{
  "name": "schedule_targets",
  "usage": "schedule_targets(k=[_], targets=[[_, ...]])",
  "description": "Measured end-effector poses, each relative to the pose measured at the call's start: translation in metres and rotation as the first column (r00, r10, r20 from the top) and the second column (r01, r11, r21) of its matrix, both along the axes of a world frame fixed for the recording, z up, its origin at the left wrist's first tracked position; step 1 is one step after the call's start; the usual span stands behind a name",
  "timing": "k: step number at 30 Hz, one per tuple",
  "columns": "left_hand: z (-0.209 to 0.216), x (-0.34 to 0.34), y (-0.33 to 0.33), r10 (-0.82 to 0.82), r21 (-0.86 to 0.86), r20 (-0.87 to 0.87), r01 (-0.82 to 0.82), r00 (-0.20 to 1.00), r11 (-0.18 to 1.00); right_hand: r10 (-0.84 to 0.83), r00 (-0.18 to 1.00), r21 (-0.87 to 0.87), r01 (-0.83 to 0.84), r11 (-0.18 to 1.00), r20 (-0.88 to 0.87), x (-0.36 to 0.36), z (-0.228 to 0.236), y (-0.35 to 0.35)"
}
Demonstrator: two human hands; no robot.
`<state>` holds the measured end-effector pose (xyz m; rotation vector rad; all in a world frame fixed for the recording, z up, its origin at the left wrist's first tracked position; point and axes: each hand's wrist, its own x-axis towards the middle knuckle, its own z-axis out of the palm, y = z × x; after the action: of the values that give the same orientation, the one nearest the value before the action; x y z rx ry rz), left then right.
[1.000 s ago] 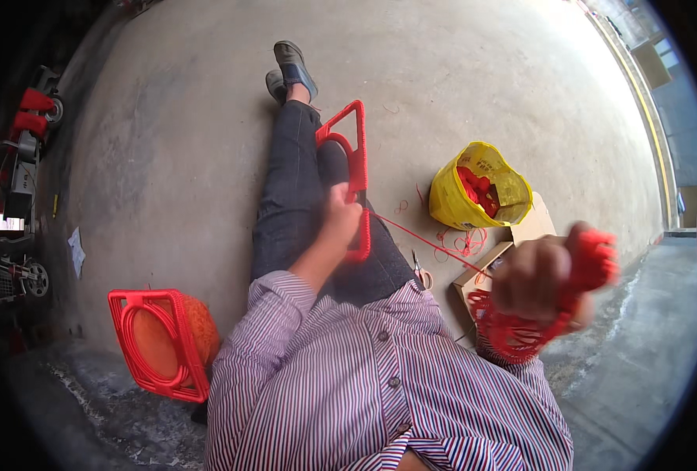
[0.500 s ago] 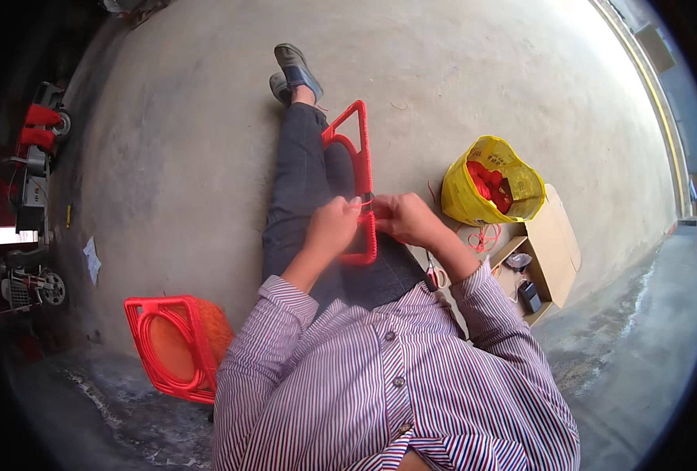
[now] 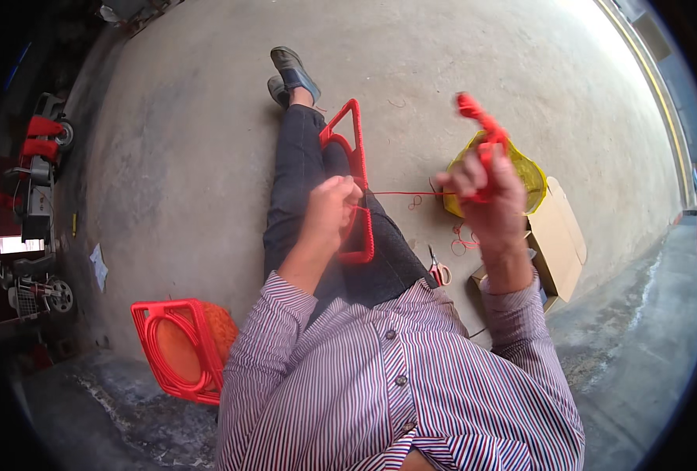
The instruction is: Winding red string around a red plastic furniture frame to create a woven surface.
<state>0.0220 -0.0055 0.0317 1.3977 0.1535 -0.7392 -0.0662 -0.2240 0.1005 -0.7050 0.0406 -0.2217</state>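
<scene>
A red rectangular frame [image 3: 358, 149], its side bar wrapped in red cord, stands across my outstretched legs. My left hand [image 3: 334, 202] is closed at the side bar, pinching a short loop of red cord; the fingertips are partly hidden. Out to the right and raised, my right hand [image 3: 485, 188] is blurred but grips a bundle of red cord [image 3: 483, 119], whose upper end sticks out above the fingers. A taut strand of cord [image 3: 403, 192] runs between the frame's bar and my right hand.
Behind my right hand stands a yellow bag [image 3: 533, 180], beside an opened cardboard box [image 3: 560, 235]. Scissors [image 3: 440, 272] lie by my right thigh, with loose cord [image 3: 464, 239] beyond. At lower left rests another red frame [image 3: 176, 345] with an orange round part. Wheeled vehicles [image 3: 42, 173] stand far left.
My right hand has moved from the frame out to the right and up, and now holds the red cord bundle. A strand has been drawn taut. The left hand stays at the frame.
</scene>
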Motion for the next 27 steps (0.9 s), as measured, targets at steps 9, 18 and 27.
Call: schedule_targets(k=[9,18,27], targets=[[-0.054,-0.015,-0.016,0.223,0.006,-0.037,-0.223,0.974,0.975,-0.083,0.955,-0.115,0.119,0.986,0.284,-0.109,0.080,-0.098],[-0.036,-0.028,-0.005,0.246,-0.023,-0.075,-0.248,0.966,0.968,-0.471,0.795,-0.208,0.423,0.882,-0.382,-0.107,-0.022,-0.109],[0.036,-0.077,0.001,-0.105,-0.276,0.120,0.135,0.987,0.952,0.718,0.633,0.116,-0.721,0.683,-0.290,-0.044,-0.069,0.053]])
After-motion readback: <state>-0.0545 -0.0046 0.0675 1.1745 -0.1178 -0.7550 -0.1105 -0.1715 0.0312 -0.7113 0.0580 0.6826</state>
